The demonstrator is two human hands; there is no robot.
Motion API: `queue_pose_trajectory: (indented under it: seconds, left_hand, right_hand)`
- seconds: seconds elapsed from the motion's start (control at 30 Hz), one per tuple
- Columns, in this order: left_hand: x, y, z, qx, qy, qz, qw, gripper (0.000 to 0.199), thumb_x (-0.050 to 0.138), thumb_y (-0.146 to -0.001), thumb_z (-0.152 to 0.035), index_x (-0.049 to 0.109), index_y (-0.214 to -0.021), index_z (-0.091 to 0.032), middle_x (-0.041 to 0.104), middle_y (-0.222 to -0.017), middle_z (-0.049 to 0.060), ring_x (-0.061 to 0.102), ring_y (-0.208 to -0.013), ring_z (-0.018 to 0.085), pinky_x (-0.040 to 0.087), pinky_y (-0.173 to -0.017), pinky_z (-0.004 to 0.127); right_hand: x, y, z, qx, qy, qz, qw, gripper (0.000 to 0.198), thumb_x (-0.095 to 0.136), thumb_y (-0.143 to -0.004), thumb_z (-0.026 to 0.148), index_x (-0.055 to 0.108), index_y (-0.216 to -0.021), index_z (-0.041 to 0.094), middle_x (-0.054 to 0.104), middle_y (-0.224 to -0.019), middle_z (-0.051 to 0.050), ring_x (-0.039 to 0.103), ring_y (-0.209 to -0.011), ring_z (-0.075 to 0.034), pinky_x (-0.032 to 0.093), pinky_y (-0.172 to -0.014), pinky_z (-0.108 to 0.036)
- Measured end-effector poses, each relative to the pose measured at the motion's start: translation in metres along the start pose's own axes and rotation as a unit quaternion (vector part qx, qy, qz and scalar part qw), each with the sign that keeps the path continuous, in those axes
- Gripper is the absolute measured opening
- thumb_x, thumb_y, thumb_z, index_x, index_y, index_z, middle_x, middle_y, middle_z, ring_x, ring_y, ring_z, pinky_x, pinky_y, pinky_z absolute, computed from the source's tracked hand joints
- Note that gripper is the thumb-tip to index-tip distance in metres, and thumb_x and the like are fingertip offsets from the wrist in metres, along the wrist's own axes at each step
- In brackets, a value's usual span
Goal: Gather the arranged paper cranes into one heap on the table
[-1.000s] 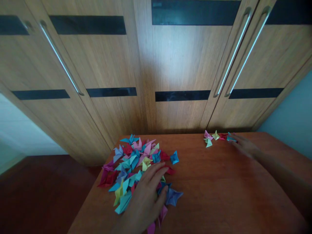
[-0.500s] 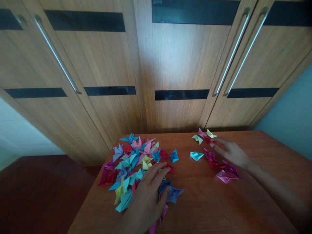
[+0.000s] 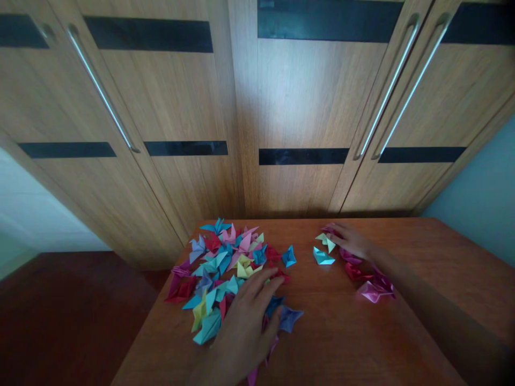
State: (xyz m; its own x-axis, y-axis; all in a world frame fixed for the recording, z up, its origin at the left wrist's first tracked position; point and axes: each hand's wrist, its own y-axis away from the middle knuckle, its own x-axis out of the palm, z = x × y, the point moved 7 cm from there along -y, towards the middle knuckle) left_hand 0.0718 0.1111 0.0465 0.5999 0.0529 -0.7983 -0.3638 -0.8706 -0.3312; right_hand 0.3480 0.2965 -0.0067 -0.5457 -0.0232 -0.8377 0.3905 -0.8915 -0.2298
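My left hand (image 3: 249,321) lies palm down over the near right side of a heap of small folded paper cranes (image 3: 217,262), its fingers spread apart. A red crane (image 3: 281,275) shows at its fingertips, and a blue-violet crane (image 3: 289,318) lies just beyond the thumb. At the table's far side, my right hand (image 3: 350,240) reaches over several cranes with fingers stretched out. Its fingertips touch or cover a dark pink crane (image 3: 330,229), next to a pale green crane (image 3: 326,242). What lies under this hand is hidden.
A light blue crane (image 3: 323,256) sits alone on the brown wooden table (image 3: 314,343). Red and pink cranes (image 3: 360,272) form a line beside my right forearm. Behind the table's back edge rise wooden cabinet doors (image 3: 298,102) with long metal handles (image 3: 388,88).
My right hand has moved left and slightly back, now covering the far cranes, including the pale yellow one. The left hand stays on the heap, where a pale yellow crane has shifted slightly.
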Motion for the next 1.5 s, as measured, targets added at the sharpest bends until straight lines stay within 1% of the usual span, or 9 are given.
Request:
queue_pose_trajectory:
  seconds: [0.1, 0.23, 0.4, 0.53, 0.73, 0.9, 1.1, 1.3, 1.5]
  left_hand:
    - [0.001, -0.002, -0.004, 0.001, 0.005, 0.005, 1.0, 0.05, 0.051, -0.084, -0.014, 0.045, -0.132, -0.028, 0.045, -0.139, 0.005, 0.041, -0.129, 0.023, 0.04, -0.107, 0.045]
    - [0.007, -0.006, -0.016, 0.012, 0.005, 0.026, 1.0, 0.053, 0.053, -0.083, -0.016, 0.042, -0.133, -0.029, 0.041, -0.143, 0.006, 0.039, -0.131, 0.024, 0.037, -0.108, 0.046]
    - [0.031, -0.021, -0.035, 0.037, -0.016, 0.097, 0.995, 0.079, 0.071, -0.073, -0.027, 0.031, -0.14, -0.032, 0.028, -0.15, 0.008, 0.03, -0.135, 0.032, 0.036, -0.106, 0.053]
    - [0.065, -0.048, -0.049, 0.075, -0.021, 0.123, 0.989, 0.105, 0.083, -0.057, -0.037, 0.022, -0.143, -0.031, 0.021, -0.152, 0.014, 0.026, -0.136, 0.038, 0.032, -0.105, 0.055]
    - [0.122, -0.089, -0.045, 0.085, -0.057, 0.156, 0.982, 0.126, 0.089, -0.04, -0.044, 0.018, -0.143, -0.028, 0.019, -0.15, 0.02, 0.032, -0.129, 0.046, 0.03, -0.1, 0.061]
    - [0.137, -0.113, -0.033, 0.081, -0.034, 0.149, 0.985, 0.121, 0.087, -0.041, -0.049, 0.024, -0.141, -0.025, 0.017, -0.149, 0.022, 0.029, -0.131, 0.046, 0.029, -0.1, 0.061]
    - [0.151, -0.128, -0.033, 0.078, 0.011, 0.19, 0.979, 0.112, 0.084, -0.047, -0.049, 0.027, -0.14, -0.021, 0.028, -0.144, 0.021, 0.033, -0.129, 0.044, 0.034, -0.101, 0.056]
    - [0.147, -0.123, -0.053, 0.145, 0.082, 0.153, 0.974, 0.063, 0.067, -0.072, -0.02, 0.042, -0.13, -0.016, 0.039, -0.136, 0.016, 0.046, -0.121, 0.03, 0.041, -0.1, 0.041]
    - [0.133, -0.114, -0.057, 0.135, 0.14, 0.113, 0.974, 0.046, 0.057, -0.078, -0.013, 0.049, -0.123, -0.017, 0.046, -0.128, 0.013, 0.051, -0.113, 0.025, 0.046, -0.095, 0.038]
  right_hand:
    - [0.012, 0.027, 0.023, -0.023, -0.027, 0.064, 0.997, 0.037, 0.046, -0.089, 0.051, 0.062, -0.116, 0.032, 0.059, -0.124, -0.004, 0.048, -0.122, -0.028, 0.036, -0.105, -0.051]
    - [-0.011, 0.062, 0.032, 0.022, -0.094, 0.057, 0.994, 0.042, 0.046, -0.088, 0.053, 0.056, -0.125, 0.035, 0.046, -0.14, 0.001, 0.037, -0.132, -0.029, 0.027, -0.111, -0.053]
    - [-0.05, 0.111, -0.02, 0.13, -0.08, -0.035, 0.988, 0.05, 0.045, -0.086, 0.057, 0.052, -0.129, 0.033, 0.045, -0.141, 0.001, 0.035, -0.133, -0.027, 0.024, -0.113, -0.048]
    - [-0.049, 0.172, -0.065, 0.214, -0.007, -0.09, 0.973, 0.063, 0.046, -0.082, 0.061, 0.042, -0.137, 0.032, 0.039, -0.145, -0.001, 0.034, -0.133, -0.03, 0.026, -0.112, -0.05]
    - [-0.025, 0.23, -0.056, 0.187, 0.067, -0.08, 0.977, 0.075, 0.048, -0.082, 0.056, 0.016, -0.147, 0.035, 0.025, -0.152, 0.0, 0.03, -0.135, -0.031, 0.032, -0.109, -0.051]
    - [-0.013, 0.215, -0.04, 0.103, 0.134, -0.046, 0.985, 0.092, 0.061, -0.074, 0.055, 0.011, -0.148, 0.032, 0.023, -0.153, -0.006, 0.025, -0.137, -0.035, 0.028, -0.11, -0.055]
    - [-0.004, 0.158, -0.033, 0.035, 0.086, 0.008, 0.996, 0.095, 0.065, -0.072, 0.053, 0.013, -0.148, 0.029, 0.02, -0.153, -0.008, 0.022, -0.138, -0.034, 0.027, -0.11, -0.053]
    - [0.007, 0.115, -0.009, -0.003, 0.022, 0.024, 0.999, 0.091, 0.069, -0.068, 0.05, 0.024, -0.145, 0.031, 0.037, -0.145, -0.009, 0.032, -0.134, -0.034, 0.029, -0.107, -0.056]
    - [0.017, 0.111, 0.021, 0.0, -0.07, -0.03, 0.997, 0.069, 0.064, -0.073, 0.033, 0.037, -0.137, 0.03, 0.043, -0.141, -0.007, 0.038, -0.13, -0.03, 0.028, -0.108, -0.054]
